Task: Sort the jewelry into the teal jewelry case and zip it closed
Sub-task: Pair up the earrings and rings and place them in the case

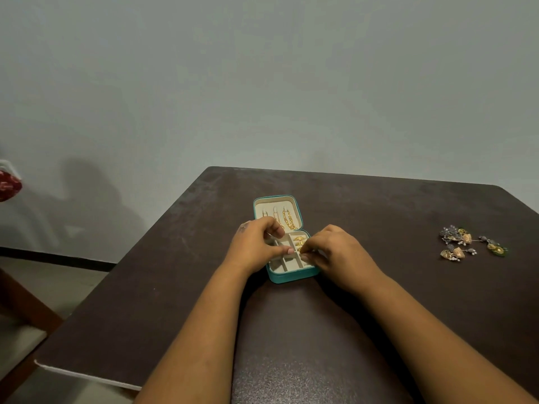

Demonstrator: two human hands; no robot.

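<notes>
A: Where is the teal case (291, 277) relative to your hands?

B: Centre frame, lid open toward the wall. Your right hand (335, 252) pinches something small and gold at its right-side compartments; your left hand (256, 247), fingers curled, steadies the left rim.

A: And what remains?

B: The loose earrings (469, 243) lie well apart at right of frame, nearer your right hand, bare table (379, 205) between.

The desk (350, 211) has a dark brown, matt, lightly scuffed top. The teal case (291, 277) looks like grained leatherette outside, with cream velvety lining. The chains (288, 219) are shiny gold metal.
</notes>
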